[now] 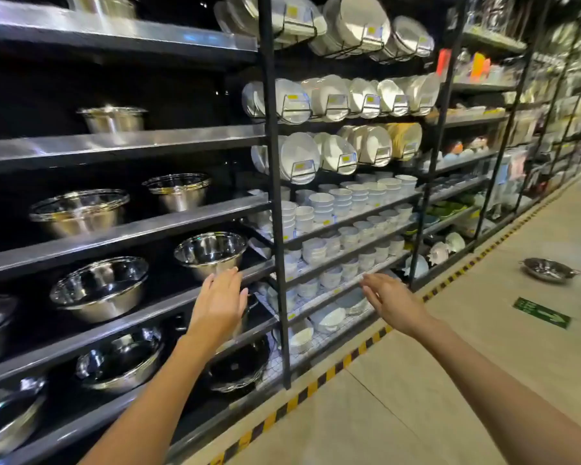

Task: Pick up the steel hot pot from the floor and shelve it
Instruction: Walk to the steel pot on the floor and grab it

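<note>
A shallow steel hot pot (pixel 548 270) with side handles lies on the tan floor at the far right, well beyond my reach. My left hand (pixel 219 303) is stretched out with fingers apart and empty, in front of the dark shelf edge (pixel 168 305) below a steel bowl (pixel 210 252). My right hand (pixel 390 301) is also extended, fingers loosely spread and empty, in front of the rack of white bowls. Both hands are far from the pot.
Dark shelves on the left hold several steel bowls (pixel 99 288) and pots. A black wire rack (pixel 275 182) to the right carries white plates and stacked bowls. A yellow-black striped line (pixel 329 372) runs along the shelf base. A green arrow sticker (pixel 542 313) lies on the floor.
</note>
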`<state>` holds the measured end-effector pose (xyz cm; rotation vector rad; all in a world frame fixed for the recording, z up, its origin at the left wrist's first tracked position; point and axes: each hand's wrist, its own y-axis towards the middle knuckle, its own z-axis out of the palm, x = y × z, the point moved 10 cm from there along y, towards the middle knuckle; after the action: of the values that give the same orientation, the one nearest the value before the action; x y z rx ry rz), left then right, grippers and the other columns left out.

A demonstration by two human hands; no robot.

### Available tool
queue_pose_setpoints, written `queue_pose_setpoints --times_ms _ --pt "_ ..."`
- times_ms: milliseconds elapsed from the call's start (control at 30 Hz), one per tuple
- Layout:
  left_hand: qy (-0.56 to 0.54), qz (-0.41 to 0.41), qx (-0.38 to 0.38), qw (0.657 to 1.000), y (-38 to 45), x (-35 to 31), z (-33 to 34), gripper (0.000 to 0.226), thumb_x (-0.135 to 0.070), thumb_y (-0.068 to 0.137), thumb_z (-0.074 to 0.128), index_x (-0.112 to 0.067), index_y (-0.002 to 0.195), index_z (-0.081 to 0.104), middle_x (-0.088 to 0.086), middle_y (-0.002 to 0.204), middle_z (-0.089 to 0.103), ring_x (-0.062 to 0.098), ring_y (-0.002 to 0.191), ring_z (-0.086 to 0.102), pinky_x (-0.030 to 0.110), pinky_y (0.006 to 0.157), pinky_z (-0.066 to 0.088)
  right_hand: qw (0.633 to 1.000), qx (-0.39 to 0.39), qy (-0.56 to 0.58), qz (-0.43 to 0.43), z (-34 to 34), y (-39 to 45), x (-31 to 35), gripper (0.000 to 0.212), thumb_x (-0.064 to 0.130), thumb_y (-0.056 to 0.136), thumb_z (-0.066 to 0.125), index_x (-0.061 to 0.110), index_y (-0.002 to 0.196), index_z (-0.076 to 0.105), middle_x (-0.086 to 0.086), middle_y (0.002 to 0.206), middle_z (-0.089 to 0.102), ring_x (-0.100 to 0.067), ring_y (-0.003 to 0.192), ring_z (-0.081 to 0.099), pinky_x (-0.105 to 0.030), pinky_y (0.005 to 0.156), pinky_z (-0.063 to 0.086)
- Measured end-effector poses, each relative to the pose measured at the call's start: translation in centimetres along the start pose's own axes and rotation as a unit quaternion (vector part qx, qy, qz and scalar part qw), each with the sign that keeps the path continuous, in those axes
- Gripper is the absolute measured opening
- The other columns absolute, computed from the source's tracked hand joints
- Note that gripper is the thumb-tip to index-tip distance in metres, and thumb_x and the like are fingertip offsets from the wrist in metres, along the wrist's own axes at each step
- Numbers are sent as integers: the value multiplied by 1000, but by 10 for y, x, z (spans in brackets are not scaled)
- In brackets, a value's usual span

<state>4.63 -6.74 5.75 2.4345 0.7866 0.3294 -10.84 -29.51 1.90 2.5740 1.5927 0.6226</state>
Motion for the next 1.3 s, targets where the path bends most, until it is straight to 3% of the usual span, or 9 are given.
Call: queue_pose_setpoints --times_ms 100,200,300,433,633,767,933,1300 --pt "-36 78 5 996 69 -62 39 37 -22 90 42 4 110 61 20 109 69 31 103 65 48 93 51 999 -31 1 41 -18 22 -67 35 23 100 35 8 124 54 -12 139 50 -24 130 42 -36 105 37" --pt "-84 118 61 988 138 -129 89 33 -21 94 39 -2 116 54 18 120 62 34 110 57 46 99 42 992 -55 -24 115 -43 33 -143 34 26 99 35 10 122 56 -11 138 52 -26 128 45 -37 101 40" --pt "-108 169 66 978 199 -199 134 34 -25 96 35 -7 121 50 13 127 56 31 115 51 41 103 36 979 -87 -33 181 -66 33 -212 31 25 98 37 8 112 59 -15 121 60 -32 115 52 -40 92 45" --pt "-173 260 73 947 254 -288 178 37 -25 95 38 -8 126 50 13 131 56 29 118 52 41 105 37 966 -95 -60 234 -85 32 -293 31 24 97 39 7 111 60 -16 121 61 -31 114 54 -42 93 47" --pt "-214 381 77 896 335 -395 244 27 -24 93 41 -8 107 58 13 112 65 30 104 59 44 93 45 951 -99 -91 280 -94 68 -394 27 21 96 42 4 103 62 -19 109 65 -36 100 60 -42 79 49" --pt "-230 425 89 871 405 -445 298 30 -28 92 35 -11 99 59 10 102 66 29 98 61 40 89 44 937 -129 -73 318 -99 113 -460 27 16 96 42 1 106 61 -21 112 64 -38 101 59 -43 82 49" --pt "-239 441 109 858 498 -508 370 34 -28 94 42 -13 121 53 9 128 59 24 119 53 40 107 36 912 -135 -66 381 -112 167 -540 31 20 97 40 5 117 59 -16 121 62 -34 109 57 -41 90 47" --pt "-249 466 142 837 656 -702 529 43 -29 95 38 -10 134 43 8 140 50 22 127 48 36 109 34 869 -155 -54 467 -130 241 -799 31 24 98 38 9 113 60 -15 117 65 -31 106 58 -43 89 49"
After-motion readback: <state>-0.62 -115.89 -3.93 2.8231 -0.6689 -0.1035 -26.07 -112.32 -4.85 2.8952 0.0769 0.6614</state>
